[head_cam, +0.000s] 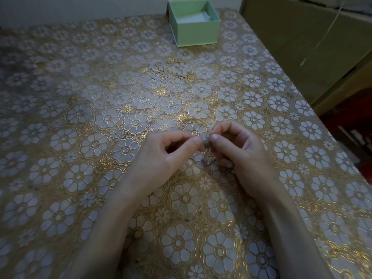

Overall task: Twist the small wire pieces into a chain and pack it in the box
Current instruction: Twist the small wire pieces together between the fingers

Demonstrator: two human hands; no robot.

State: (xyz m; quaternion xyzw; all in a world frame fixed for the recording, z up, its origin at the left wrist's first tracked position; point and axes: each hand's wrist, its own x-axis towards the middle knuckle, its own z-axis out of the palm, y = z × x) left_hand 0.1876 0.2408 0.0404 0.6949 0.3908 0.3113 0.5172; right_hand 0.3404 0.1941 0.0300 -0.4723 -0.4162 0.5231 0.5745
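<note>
The chain (207, 152) is small and blurred; it hangs between the two hands, above the near middle of the table (80, 117). The left hand (161, 156) pinches its top with thumb and forefinger. The right hand (237, 150) pinches it from the other side, its fingers curled. The green box (196, 30) stands open at the far edge, well apart from the hands.

Table covered by gold-and-white floral embossed tablecloth (84, 109). Olive-brown cardboard panel (302, 43) off its right edge, thin pale cord (322, 40) hanging across it. Dark red surface (350, 115) below.
</note>
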